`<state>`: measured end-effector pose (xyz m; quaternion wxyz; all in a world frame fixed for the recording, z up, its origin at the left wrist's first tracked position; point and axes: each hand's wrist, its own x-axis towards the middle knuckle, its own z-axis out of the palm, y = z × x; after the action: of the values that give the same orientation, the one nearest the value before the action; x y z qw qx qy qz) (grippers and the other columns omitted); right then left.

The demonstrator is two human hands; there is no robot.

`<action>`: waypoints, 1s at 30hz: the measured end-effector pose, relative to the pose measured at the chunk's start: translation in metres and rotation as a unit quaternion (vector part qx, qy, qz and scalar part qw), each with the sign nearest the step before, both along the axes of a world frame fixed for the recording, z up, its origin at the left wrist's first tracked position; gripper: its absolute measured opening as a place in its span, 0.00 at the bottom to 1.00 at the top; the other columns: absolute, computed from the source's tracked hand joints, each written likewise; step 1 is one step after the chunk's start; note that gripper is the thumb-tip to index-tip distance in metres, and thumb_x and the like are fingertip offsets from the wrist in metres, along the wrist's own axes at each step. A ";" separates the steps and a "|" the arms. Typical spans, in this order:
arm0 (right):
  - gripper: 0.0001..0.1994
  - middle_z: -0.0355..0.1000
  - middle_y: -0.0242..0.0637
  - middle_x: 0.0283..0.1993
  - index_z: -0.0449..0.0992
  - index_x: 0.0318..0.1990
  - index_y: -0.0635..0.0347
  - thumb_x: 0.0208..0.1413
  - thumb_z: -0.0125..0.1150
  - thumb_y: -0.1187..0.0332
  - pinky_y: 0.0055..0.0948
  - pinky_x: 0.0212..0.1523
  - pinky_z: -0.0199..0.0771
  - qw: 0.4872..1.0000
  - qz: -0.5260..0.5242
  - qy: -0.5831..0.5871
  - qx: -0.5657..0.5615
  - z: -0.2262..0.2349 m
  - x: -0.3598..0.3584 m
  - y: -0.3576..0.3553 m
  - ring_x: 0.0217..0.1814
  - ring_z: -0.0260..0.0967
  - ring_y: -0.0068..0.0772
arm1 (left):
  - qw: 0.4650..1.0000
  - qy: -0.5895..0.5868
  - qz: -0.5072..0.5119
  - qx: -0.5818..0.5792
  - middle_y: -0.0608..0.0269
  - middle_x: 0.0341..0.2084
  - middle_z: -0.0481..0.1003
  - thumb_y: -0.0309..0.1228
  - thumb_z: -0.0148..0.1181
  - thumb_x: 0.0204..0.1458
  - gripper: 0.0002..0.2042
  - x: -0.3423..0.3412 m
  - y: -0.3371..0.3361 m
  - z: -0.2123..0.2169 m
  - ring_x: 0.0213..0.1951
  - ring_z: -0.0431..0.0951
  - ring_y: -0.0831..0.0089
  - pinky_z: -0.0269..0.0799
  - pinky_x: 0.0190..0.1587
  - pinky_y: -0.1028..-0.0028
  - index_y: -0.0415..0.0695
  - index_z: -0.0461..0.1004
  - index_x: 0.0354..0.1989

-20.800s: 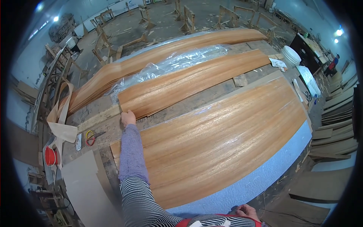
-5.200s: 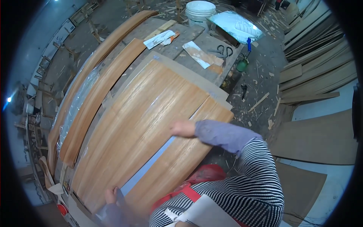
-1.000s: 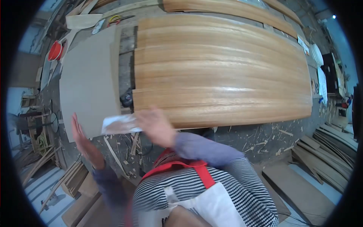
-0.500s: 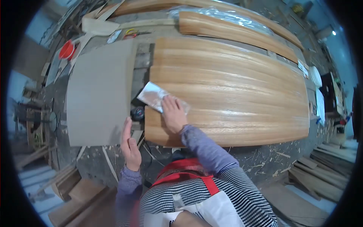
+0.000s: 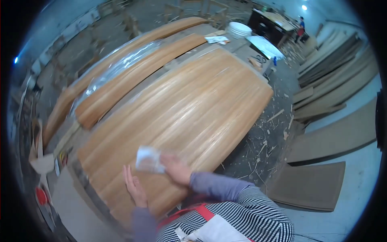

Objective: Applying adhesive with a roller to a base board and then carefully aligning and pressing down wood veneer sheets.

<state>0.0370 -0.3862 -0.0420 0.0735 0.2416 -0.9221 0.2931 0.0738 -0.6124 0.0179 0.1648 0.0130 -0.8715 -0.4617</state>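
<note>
A large wood-grain panel [image 5: 185, 113] with a glossy sheen lies flat in front of me. My right hand [image 5: 176, 168], blurred by motion, presses on a pale, whitish rectangular sheet [image 5: 146, 159] with a brownish patch. The sheet rests against the panel's surface near its left part; its exact kind is unclear. To the left of it, my left hand [image 5: 135, 188] hovers over or lightly touches the panel near its close edge. Its fingers are stretched out and hold nothing.
Narrower wood-grain pieces [image 5: 141, 76] with clear plastic film [image 5: 121, 64] lie beyond the panel. A grey board [image 5: 74, 205] and a red container [image 5: 41, 196] are at left. A white bucket [image 5: 239, 30] stands far off. Boards [image 5: 308, 185] lean at right; a person [image 5: 300, 29] stands in the distance.
The view has swung to the right, showing more of the room's right side. My right hand and the sheet remain on the panel. My left hand has moved from beside the grey board to the panel.
</note>
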 end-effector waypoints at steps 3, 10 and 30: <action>0.23 0.64 0.47 0.60 0.69 0.56 0.60 0.52 0.54 0.64 0.49 0.67 0.52 0.999 0.024 -0.037 0.005 0.012 -0.031 0.060 0.67 0.56 0.47 | 0.987 -0.028 -0.014 -0.158 0.47 0.68 0.52 0.44 0.43 0.63 0.28 -0.054 0.045 -0.007 0.70 0.49 0.54 0.42 0.69 0.59 0.40 0.55 0.67; 0.14 0.69 0.51 0.53 0.72 0.49 0.63 0.57 0.50 0.69 0.50 0.56 0.62 0.848 -0.515 -0.020 -0.123 0.013 -0.269 0.544 0.57 0.64 0.54 | 0.876 -0.185 -0.018 -0.445 0.47 0.70 0.47 0.44 0.50 0.56 0.34 -0.120 0.127 -0.044 0.71 0.44 0.51 0.37 0.70 0.51 0.42 0.51 0.69; 0.16 0.69 0.48 0.49 0.72 0.49 0.59 0.52 0.52 0.68 0.48 0.50 0.66 0.955 -0.242 0.144 0.087 -0.009 -0.440 0.336 0.49 0.68 0.50 | 0.869 -0.252 -0.001 -0.426 0.42 0.70 0.46 0.50 0.47 0.54 0.37 -0.132 0.120 -0.036 0.70 0.44 0.45 0.37 0.69 0.48 0.39 0.52 0.69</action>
<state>-0.4033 -0.0506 -0.0509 0.2530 0.0559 -0.9546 0.1473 -0.0582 -0.4919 -0.0180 -0.0715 0.0563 -0.9955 -0.0273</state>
